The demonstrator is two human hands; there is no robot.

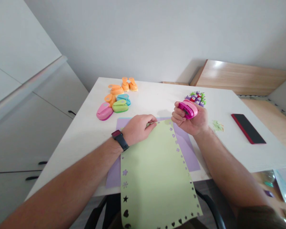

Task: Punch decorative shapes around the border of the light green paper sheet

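Clenching pink punch (pixel 188 109), right hand (pixel 190 123) clears green card (pixel 154 178); left hand (pixel 138 129) perhaps pinches edge.

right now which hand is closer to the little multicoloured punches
Right. The right hand, gripping a pink craft punch, is just in front of the small multicoloured punches. The left hand is farther off to their left, at the top of the green paper sheet.

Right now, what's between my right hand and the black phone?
The head view shows small green paper scraps on the white table between your right hand and the phone.
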